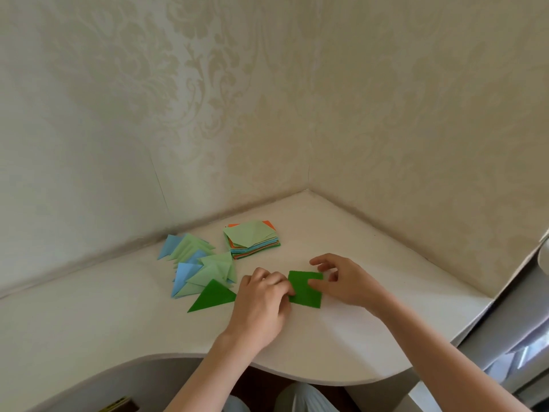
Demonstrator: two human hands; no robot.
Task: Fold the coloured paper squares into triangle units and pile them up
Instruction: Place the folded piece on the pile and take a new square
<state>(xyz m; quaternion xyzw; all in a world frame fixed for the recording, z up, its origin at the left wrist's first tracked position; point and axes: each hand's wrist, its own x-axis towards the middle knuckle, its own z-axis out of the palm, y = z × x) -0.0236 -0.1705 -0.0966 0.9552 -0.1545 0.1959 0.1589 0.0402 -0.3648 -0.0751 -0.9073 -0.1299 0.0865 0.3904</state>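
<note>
Dark green paper (305, 289), a flat rectangular piece, is lying on the white desk (341, 346) between the two hands; the left hand (261, 298) is gripping its left edge with curled fingers, and the right hand (347, 282) is pressing its thumb onto the right part of the sheet while the other fingers are arching above the far edge, so both hands are working close together on the same piece. A dark green triangle (213, 296) is lying flat just to the left of the left hand, touching the near edge of the pile of folded triangles (199, 264), pale green and light blue units that are overlapping loosely rather than standing in a neat column. Behind that pile, nearer the wall corner, the stack of unfolded squares (252, 240) is sitting with a creased pale green sheet on top and orange, blue and green edges showing below. Cream patterned wallpaper (208, 99) is covering both walls behind the desk; the person's knees are showing under the curved front edge.
</note>
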